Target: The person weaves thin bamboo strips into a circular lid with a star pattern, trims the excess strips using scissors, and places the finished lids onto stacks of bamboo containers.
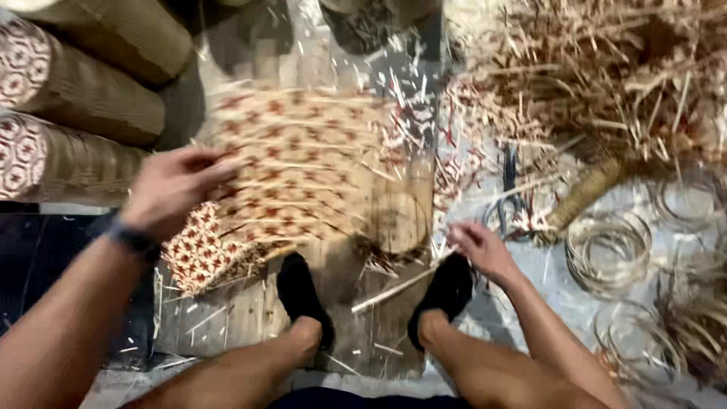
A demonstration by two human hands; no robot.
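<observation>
Across the floor (681,204) we see pale ground strewn with split cane offcuts, and a worn wooden board (250,310) lies under our feet. At upper right a big heap of cane scraps (606,68) spreads out; at upper left three rolled mats (83,98) lie stacked, their ends showing a red and cream pattern. On the board rests the woven panel (295,167), red and cream, blurred, its lower corner reaching toward the left black shoe (303,291). Our left hand (174,189) lies on the panel's left edge, fingers curled loosely over it; whether they clasp it we cannot tell. Coils of cane rings (609,250) sit at right, near a bound bundle (587,195) and dark shears (509,198). Our right hand (481,248) pinches the upper end of a thin cane strip (401,286) beside the right shoe (447,291).
</observation>
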